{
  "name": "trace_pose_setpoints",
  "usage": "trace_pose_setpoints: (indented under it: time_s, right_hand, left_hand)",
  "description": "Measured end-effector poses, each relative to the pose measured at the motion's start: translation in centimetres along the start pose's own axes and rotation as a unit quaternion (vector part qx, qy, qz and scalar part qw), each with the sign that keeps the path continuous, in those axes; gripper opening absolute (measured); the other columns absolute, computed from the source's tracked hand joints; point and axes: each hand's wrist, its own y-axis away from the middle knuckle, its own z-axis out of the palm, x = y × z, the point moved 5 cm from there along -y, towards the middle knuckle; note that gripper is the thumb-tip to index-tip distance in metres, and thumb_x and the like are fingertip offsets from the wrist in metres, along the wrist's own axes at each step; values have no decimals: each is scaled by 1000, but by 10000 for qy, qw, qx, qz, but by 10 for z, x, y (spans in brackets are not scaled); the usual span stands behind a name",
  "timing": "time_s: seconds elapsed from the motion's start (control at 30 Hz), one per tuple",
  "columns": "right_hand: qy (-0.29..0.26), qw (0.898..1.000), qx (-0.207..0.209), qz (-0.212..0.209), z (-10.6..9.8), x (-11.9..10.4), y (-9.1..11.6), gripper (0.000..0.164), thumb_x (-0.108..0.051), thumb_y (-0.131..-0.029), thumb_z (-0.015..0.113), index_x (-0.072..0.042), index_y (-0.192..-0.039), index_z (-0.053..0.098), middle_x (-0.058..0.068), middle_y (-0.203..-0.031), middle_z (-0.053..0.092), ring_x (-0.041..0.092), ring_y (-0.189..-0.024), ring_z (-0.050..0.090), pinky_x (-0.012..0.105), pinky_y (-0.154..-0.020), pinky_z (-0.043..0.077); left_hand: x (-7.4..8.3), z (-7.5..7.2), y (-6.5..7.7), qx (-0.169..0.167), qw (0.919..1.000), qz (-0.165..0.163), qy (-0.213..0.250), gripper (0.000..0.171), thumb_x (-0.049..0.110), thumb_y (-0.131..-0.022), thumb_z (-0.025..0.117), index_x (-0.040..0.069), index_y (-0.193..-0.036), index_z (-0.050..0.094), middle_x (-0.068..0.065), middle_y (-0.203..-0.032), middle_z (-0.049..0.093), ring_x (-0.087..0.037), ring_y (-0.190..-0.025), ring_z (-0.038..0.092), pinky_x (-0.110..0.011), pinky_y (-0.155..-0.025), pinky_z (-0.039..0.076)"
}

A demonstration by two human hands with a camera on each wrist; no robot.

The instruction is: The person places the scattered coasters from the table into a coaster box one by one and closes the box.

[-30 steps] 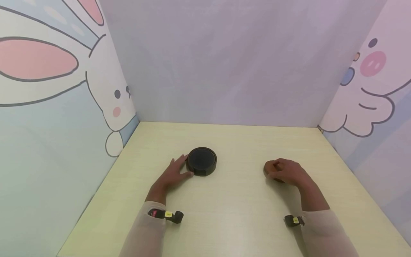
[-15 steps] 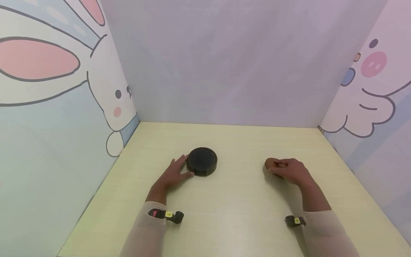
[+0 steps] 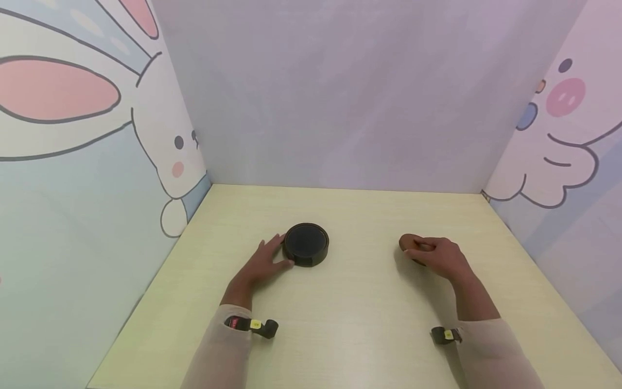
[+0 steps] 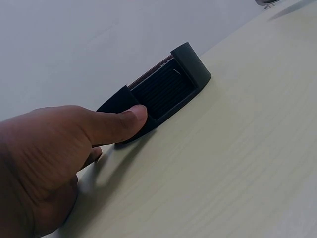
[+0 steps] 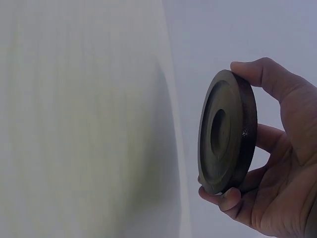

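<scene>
In the head view a black round coaster holder stands on the table, left of centre. My left hand holds its left side, thumb at the front and fingers towards the back. The left wrist view shows the thumb against the wall beside a front cut-out, with thin dark layers inside; the other fingers are mostly hidden. To the right, my right hand pinches a brown round disc by its edge, tilted above the table. In the right wrist view the disc shows a recessed ring and a round hollow in its middle.
The pale wood-look table is bounded by a plain back wall and side walls with cartoon animals. Each wrist carries a small black camera on a strap, the left one beside the cuff.
My right hand has raised the brown disc a little off the table and tilted it. My left hand and the coaster holder have stayed where they were.
</scene>
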Motion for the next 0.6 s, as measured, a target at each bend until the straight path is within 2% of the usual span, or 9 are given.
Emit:
trace_pose_setpoints:
  time_s: [0.37, 0.5, 0.6]
  right_hand:
    - [-55, 10000, 70, -41, 1, -5, 0, 88, -69, -97, 71, -10, -160, 55, 40, -165, 42, 62, -149, 44, 71, -111, 50]
    - [-33, 9996, 149, -246, 2, -9, 0, 85, -66, -98, 72, -10, -160, 56, 38, -163, 46, 61, -148, 46, 71, -110, 51]
    - [-9, 9983, 328, -484, 2, -14, -1, 81, -63, -98, 74, -11, -158, 59, 36, -157, 55, 58, -143, 52, 69, -106, 53]
  left_hand:
    - [-2, 0, -1, -1, 10000, -76, 8, 92, 47, -102, 75, 14, -174, 29, -16, -182, 26, -40, -172, 13, -61, -141, 2]
    - [-1, 0, -1, -11, 10000, -64, -2, 91, 46, -102, 74, 15, -174, 29, -15, -182, 26, -40, -172, 13, -60, -142, 1]
    - [-1, 0, -1, -23, 10000, -81, 2, 91, 47, -102, 74, 15, -174, 29, -16, -182, 26, -40, -172, 12, -61, -141, 2]
